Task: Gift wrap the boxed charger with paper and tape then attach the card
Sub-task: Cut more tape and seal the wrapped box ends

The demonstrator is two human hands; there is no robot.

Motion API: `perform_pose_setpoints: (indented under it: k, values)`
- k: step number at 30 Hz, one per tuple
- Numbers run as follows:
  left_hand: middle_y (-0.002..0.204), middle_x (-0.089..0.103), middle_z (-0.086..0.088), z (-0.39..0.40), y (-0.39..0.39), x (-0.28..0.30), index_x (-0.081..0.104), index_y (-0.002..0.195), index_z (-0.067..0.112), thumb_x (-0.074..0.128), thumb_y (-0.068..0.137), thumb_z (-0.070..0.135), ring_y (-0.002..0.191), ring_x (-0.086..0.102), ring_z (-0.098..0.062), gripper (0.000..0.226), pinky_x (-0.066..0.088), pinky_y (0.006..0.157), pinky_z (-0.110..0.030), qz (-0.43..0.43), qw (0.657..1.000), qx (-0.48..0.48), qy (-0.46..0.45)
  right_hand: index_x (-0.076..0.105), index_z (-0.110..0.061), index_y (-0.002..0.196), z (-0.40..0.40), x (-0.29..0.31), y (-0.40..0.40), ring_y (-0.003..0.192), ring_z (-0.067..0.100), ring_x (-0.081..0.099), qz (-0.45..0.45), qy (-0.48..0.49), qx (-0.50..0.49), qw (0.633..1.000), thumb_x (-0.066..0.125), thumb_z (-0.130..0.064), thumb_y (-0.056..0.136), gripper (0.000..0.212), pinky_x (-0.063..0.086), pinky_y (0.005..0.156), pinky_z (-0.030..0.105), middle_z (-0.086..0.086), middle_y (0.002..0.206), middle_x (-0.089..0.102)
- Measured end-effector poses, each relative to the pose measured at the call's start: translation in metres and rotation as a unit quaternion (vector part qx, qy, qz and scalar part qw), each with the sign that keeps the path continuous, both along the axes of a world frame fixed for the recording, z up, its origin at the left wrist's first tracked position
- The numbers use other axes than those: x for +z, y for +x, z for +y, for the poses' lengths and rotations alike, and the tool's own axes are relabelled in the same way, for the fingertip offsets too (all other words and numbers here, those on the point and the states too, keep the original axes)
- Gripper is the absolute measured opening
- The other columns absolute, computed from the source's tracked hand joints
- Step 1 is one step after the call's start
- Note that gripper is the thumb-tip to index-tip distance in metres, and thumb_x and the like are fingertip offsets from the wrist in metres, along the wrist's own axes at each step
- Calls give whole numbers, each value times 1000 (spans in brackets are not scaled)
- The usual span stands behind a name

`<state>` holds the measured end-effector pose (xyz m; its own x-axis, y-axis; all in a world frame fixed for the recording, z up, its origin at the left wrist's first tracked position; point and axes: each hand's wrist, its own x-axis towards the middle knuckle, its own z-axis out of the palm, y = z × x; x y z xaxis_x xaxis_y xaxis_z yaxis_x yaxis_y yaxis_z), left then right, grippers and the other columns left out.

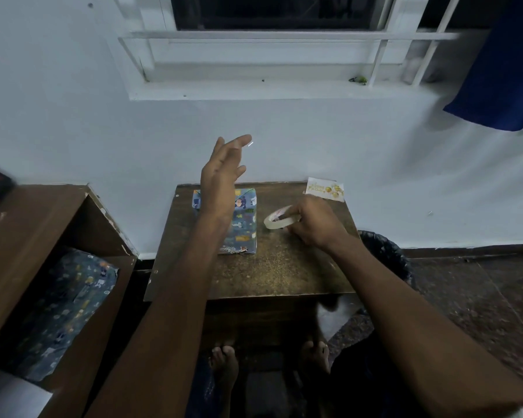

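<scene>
The box wrapped in blue animal-print paper (242,224) lies on the small brown table (284,273), partly hidden by my left forearm. My left hand (224,173) is raised above the box with fingers straight, and a small strip of clear tape (250,144) sticks to a fingertip. My right hand (311,221) grips the roll of clear tape (277,221) on the table, just right of the box. A white greeting card (325,189) with gold print lies at the table's far right corner against the wall.
A brown wooden shelf unit (43,224) stands to the left, with spare blue wrapping paper (67,306) inside. A black-lined bin (387,251) sits right of the table. A white wall and window sill (254,92) lie behind. My bare feet (224,363) are under the table.
</scene>
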<state>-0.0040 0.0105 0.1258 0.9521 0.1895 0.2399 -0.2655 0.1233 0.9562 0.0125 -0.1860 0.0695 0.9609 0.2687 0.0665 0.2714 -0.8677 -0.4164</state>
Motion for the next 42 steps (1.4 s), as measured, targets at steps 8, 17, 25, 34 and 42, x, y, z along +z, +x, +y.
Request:
perform_pose_setpoints:
  k: [8, 17, 25, 34, 42]
  values:
    - [154, 58, -1, 12, -6, 9, 65, 137, 13, 25, 116, 45, 149, 44, -22, 55, 46, 106, -26, 30, 985, -21, -170, 66, -27, 137, 3, 5, 1, 127, 26, 56, 45, -56, 62, 995, 67, -32, 66, 71, 45, 109, 38, 1, 134, 67]
    - [156, 58, -9, 21, -13, 9, 61, 147, 13, 25, 111, 58, 146, 52, -20, 68, 40, 119, -32, 29, 950, -55, -305, 71, -18, 128, 72, 21, -24, 118, 15, 57, -182, 192, 113, 958, 90, -30, 77, 56, 43, 104, 36, -1, 124, 69]
    - [134, 74, -5, 67, -27, 10, 72, 131, 9, 34, 112, 49, 126, 69, -23, 58, 46, 109, -36, 12, 992, 58, -110, 77, -14, 126, 72, 19, -10, 126, 23, 59, -173, 186, 133, 958, 88, -8, 76, 51, 42, 107, 27, 2, 132, 71]
    - [118, 79, -13, 78, -39, -8, 74, 121, -1, 39, 113, 46, 109, 77, -27, 60, 61, 87, -31, 129, 991, -41, -1, 79, -6, 92, 72, 15, 3, 93, 33, 68, -343, 139, 142, 918, 82, 17, 65, 35, 47, 82, 31, 8, 105, 79]
    - [115, 80, -15, 89, -42, -15, 76, 113, -3, 46, 113, 39, 109, 77, -25, 51, 61, 95, -34, 132, 991, -24, -28, 72, -8, 124, 75, 25, -17, 121, 28, 62, -272, 89, 238, 928, 62, -4, 73, 53, 40, 108, 26, 11, 135, 68]
